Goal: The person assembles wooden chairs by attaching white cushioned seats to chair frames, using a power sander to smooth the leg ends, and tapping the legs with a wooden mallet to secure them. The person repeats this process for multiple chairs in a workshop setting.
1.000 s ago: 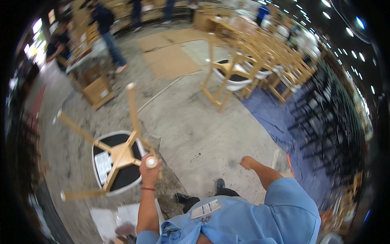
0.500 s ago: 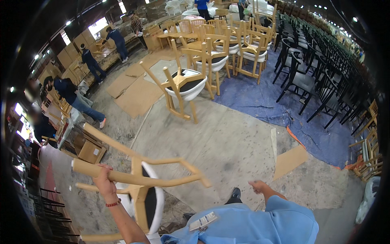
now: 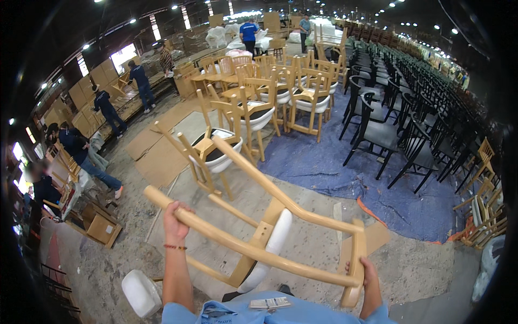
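Note:
In front of me hangs a light wooden chair (image 3: 243, 245), tilted on its side, with a white padded seat edge and a crosspiece under the seat. My left hand (image 3: 175, 220) is wrapped round one of its long legs near the end. At the opposite end, my right hand (image 3: 367, 274) grips the back rail, with the fingers partly behind the wood. A red bead bracelet is on my left wrist. Low at the left, beside my left forearm, is a white padded seat (image 3: 141, 294), mostly cut off from view by my arm.
Upturned wooden chairs (image 3: 216, 154) stand ahead, the nearest just beyond the held chair's leg. Black chairs (image 3: 380, 132) fill the right on a blue tarp (image 3: 302, 162). Flat cardboard (image 3: 167, 146) lies ahead left. Several people work along benches at the left; an open box (image 3: 102, 224) sits there.
The chair has swung from my left side to across my front, raised off to the right. My right hand, free before, now holds its back rail.

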A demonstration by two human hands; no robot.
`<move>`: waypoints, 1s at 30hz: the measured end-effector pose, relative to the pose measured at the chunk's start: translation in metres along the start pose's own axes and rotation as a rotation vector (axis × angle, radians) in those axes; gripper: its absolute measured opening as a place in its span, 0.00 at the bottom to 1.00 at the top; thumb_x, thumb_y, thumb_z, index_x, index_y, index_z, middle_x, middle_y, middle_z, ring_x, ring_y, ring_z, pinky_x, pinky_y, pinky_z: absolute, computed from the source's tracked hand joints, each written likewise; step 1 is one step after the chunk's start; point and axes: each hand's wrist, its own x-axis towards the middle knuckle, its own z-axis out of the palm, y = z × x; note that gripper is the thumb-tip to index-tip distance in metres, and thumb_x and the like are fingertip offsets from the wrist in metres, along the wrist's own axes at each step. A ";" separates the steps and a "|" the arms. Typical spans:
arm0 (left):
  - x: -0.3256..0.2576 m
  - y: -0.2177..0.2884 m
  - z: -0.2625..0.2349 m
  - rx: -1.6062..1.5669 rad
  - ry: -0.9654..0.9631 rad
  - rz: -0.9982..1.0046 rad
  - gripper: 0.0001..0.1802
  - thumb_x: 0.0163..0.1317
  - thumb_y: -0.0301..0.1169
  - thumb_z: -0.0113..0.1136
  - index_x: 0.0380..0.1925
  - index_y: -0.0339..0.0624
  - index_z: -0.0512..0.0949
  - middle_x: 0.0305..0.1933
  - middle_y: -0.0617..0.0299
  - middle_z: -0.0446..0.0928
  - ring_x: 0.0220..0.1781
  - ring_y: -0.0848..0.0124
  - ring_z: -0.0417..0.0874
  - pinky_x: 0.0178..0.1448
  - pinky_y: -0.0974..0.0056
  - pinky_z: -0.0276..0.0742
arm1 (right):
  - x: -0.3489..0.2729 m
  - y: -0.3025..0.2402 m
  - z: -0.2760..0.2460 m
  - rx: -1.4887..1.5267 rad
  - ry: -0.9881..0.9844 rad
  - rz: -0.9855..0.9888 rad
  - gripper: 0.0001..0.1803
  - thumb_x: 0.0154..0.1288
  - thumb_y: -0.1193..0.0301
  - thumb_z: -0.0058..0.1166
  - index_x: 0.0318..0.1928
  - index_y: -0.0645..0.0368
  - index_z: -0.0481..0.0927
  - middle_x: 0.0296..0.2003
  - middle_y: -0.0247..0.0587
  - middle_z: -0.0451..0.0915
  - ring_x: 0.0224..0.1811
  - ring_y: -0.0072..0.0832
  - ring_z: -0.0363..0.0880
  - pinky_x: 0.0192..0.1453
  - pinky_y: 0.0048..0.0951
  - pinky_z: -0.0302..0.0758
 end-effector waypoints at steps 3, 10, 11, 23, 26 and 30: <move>0.073 -0.072 0.028 0.050 0.007 -0.116 0.09 0.61 0.34 0.60 0.32 0.42 0.72 0.26 0.57 0.75 0.31 0.63 0.78 0.40 0.56 0.78 | -0.028 0.019 -0.012 0.204 0.123 -0.151 0.34 0.61 0.54 0.52 0.57 0.71 0.70 0.47 0.58 0.79 0.46 0.45 0.82 0.45 0.52 0.82; 0.216 -0.242 0.041 0.126 0.141 -0.332 0.13 0.62 0.34 0.61 0.41 0.38 0.71 0.35 0.52 0.76 0.33 0.60 0.80 0.36 0.54 0.80 | 0.004 -0.014 0.049 0.300 0.241 -0.425 0.30 0.54 0.54 0.54 0.47 0.70 0.75 0.32 0.50 0.80 0.29 0.42 0.82 0.37 0.42 0.83; 0.237 -0.268 0.046 0.103 0.173 -0.386 0.15 0.62 0.34 0.61 0.43 0.37 0.71 0.38 0.51 0.76 0.33 0.60 0.80 0.37 0.53 0.80 | 0.021 -0.023 0.067 0.281 0.281 -0.467 0.30 0.54 0.54 0.53 0.47 0.70 0.75 0.32 0.50 0.80 0.29 0.42 0.81 0.38 0.42 0.83; 0.495 -0.380 0.112 0.542 -0.180 -0.694 0.30 0.63 0.40 0.59 0.63 0.39 0.68 0.56 0.59 0.75 0.58 0.68 0.74 0.60 0.52 0.70 | 0.448 -0.227 0.370 0.405 0.164 -0.552 0.25 0.66 0.54 0.47 0.52 0.62 0.69 0.44 0.53 0.76 0.45 0.45 0.79 0.55 0.46 0.77; 0.539 -0.353 0.091 0.642 -0.285 -0.660 0.33 0.62 0.38 0.59 0.65 0.37 0.66 0.51 0.59 0.77 0.53 0.70 0.77 0.54 0.58 0.73 | 0.540 -0.250 0.443 0.470 0.256 -0.453 0.24 0.65 0.56 0.48 0.49 0.66 0.68 0.46 0.58 0.74 0.49 0.51 0.77 0.60 0.56 0.73; 0.559 -0.294 -0.017 0.922 -0.174 -0.558 0.31 0.62 0.34 0.58 0.64 0.32 0.67 0.51 0.51 0.81 0.49 0.67 0.81 0.53 0.63 0.77 | 0.640 -0.286 0.487 0.469 0.197 -0.445 0.25 0.64 0.60 0.48 0.52 0.69 0.64 0.57 0.61 0.65 0.62 0.57 0.67 0.69 0.68 0.61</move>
